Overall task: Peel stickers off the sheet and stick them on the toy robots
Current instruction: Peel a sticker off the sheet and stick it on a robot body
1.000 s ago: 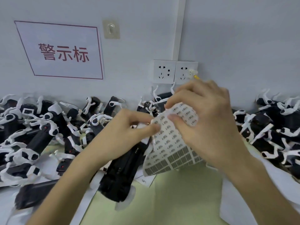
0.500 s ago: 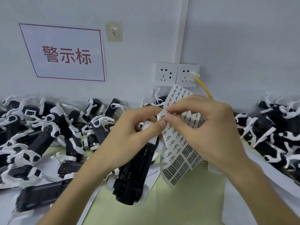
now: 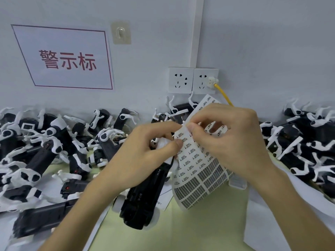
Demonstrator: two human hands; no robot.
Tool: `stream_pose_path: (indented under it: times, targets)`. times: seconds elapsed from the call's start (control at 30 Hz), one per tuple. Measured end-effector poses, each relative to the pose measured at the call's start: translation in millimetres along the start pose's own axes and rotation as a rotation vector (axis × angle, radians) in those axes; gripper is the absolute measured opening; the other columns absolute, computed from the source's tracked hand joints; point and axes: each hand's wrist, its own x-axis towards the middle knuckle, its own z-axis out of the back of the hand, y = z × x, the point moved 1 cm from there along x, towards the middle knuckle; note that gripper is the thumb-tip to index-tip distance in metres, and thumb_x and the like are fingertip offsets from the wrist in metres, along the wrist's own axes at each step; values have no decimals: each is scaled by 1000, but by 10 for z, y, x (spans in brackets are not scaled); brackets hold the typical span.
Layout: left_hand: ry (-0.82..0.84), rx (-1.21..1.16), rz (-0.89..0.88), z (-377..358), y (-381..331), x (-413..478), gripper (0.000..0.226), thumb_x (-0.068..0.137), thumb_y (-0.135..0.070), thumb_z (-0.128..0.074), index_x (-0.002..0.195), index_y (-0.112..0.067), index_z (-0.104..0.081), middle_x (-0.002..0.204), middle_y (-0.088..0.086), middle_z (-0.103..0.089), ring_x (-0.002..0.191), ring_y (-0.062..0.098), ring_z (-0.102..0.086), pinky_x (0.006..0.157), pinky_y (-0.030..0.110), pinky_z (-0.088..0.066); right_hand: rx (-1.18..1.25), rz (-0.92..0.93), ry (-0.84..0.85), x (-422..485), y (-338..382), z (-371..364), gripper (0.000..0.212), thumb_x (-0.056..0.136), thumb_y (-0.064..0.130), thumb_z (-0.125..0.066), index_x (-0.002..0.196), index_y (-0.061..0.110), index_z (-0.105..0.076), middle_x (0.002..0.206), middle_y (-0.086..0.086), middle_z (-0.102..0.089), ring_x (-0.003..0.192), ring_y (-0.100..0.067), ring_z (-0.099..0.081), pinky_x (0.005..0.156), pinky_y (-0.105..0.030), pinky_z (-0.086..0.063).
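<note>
The sticker sheet (image 3: 195, 165) has swung upright, its top now poking above the right hand (image 3: 235, 142).

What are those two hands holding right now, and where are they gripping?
The left hand grips a black toy robot round its upper end. The right hand pinches the sticker sheet near its upper left edge.

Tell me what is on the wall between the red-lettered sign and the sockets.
In the head view, a small stick-on hook sits between the sign and the sockets, higher than the sockets; the wall below it is bare.
</note>
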Motion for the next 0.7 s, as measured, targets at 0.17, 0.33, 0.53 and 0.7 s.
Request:
stream_pose_path:
  times: [0.17, 0.33, 0.53, 0.7]
  targets:
    - [16, 72, 114, 68, 24, -22, 26, 97, -23, -67, 119, -37, -66, 78, -19, -72, 72, 0, -66, 64, 13, -45, 274, -180, -69, 22, -62, 71, 5, 92, 15, -76, 91, 20, -78, 77, 6, -75, 68, -16, -73, 65, -21, -56]
    - [-68, 209, 188, 189, -2, -52, 32, 94, -41, -68, 124, -44, -58, 79, -7, -71, 84, 11, -64, 71, 28, -45, 504, -187, -37, 42, 0, 72, 23, 87, 4, -77, 95, 25, -78, 83, -1, -77, 74, -21, -77, 74, -26, -60]
    - [-113, 34, 143, 209, -170, -34, 18, 97, -31, -67, 114, -35, -69, 69, 7, -66, 62, 19, -56, 56, 11, -35, 502, -159, 166, 36, 25, 80, 42, 87, -8, -65, 115, 22, -71, 92, -1, -75, 88, -22, -77, 80, -23, -56]
    - [-177, 65, 96, 176, -213, -40, 12, 97, -33, -69, 108, -34, -74, 70, 5, -69, 72, 18, -64, 61, 9, -39, 421, -140, 195, 24, 50, 33, 43, 85, 1, -75, 119, 27, -69, 88, 1, -72, 85, -22, -74, 82, -22, -55]
